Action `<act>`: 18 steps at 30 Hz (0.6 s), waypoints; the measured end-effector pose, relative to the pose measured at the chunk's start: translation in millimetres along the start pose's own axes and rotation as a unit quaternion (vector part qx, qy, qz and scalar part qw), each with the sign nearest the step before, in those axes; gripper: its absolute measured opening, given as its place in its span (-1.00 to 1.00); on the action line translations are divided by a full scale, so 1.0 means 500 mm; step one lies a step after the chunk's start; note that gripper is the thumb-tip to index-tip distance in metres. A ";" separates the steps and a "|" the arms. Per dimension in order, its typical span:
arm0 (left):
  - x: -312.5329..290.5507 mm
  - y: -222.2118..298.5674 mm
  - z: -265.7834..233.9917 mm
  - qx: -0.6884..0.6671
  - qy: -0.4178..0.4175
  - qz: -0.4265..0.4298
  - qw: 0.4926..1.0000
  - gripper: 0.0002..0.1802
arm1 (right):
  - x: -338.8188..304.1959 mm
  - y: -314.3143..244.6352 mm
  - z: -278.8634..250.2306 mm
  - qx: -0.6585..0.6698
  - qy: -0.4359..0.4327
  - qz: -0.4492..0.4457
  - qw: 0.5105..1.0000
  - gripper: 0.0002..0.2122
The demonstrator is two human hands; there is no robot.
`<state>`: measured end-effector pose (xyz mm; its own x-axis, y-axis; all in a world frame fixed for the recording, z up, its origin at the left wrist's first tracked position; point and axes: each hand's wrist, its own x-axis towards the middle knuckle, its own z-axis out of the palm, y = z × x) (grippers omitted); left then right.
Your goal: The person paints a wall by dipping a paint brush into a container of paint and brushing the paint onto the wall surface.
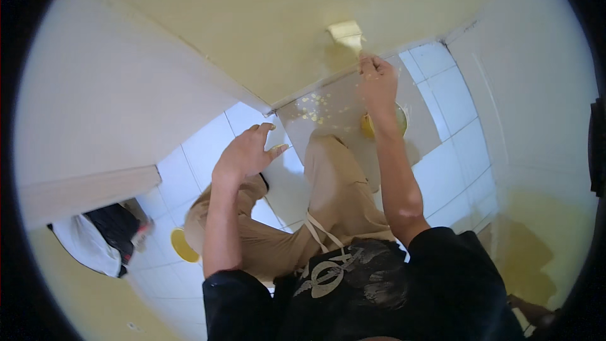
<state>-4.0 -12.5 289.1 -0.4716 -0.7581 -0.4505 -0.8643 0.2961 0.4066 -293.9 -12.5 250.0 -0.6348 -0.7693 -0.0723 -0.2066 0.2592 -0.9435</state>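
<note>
A head-worn fisheye looks down from nearby on the left hand [243, 155] and right hand [379, 85]

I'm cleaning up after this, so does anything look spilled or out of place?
Yes. Yellow splatters dot the grey sheet on the floor; they look odd scattered below the wall, possibly drips from the brush. The left hand also appears smeared yellow at its fingertips.

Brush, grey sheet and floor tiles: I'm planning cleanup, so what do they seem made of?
Brush: bristles, natural or synthetic unclear, pale yellow as if paint-coated; handle mostly hidden. Grey sheet: perhaps card or plastic; flat, dull, straight-edged. Floor tiles: probably glazed ceramic, smooth white with thin joint lines.
</note>
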 end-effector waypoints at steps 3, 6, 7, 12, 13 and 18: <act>-0.002 -0.010 0.005 0.024 -0.020 -0.007 0.999 -0.28 | -0.004 -0.027 -0.015 0.046 0.014 -0.076 0.996 -0.60; 0.004 -0.012 0.006 0.009 -0.021 -0.008 1.000 -0.28 | -0.005 -0.036 -0.038 0.058 0.023 -0.106 0.992 -0.62; 0.005 -0.010 0.003 -0.003 -0.016 -0.013 1.000 -0.28 | -0.011 -0.048 -0.042 0.064 0.024 -0.115 0.991 -0.63; 0.009 0.010 0.001 0.004 -0.036 -0.015 0.999 -0.30 | -0.017 -0.060 -0.012 0.203 0.039 -0.112 0.972 -0.75; 0.012 0.009 0.011 -0.009 -0.032 -0.017 0.999 -0.30 | -0.007 -0.046 0.002 0.195 0.030 -0.117 0.973 -0.75; 0.012 0.013 0.038 -0.003 -0.028 0.014 1.000 -0.36 | 0.037 0.111 0.089 0.089 0.019 -0.085 0.992 -0.72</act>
<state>-15.5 -3.8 273.9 -0.5045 -0.7159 -0.4826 -0.8498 0.3128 0.4243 -284.0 -38.3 181.9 -0.6300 -0.7700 0.1009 -0.1794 0.0179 -0.9836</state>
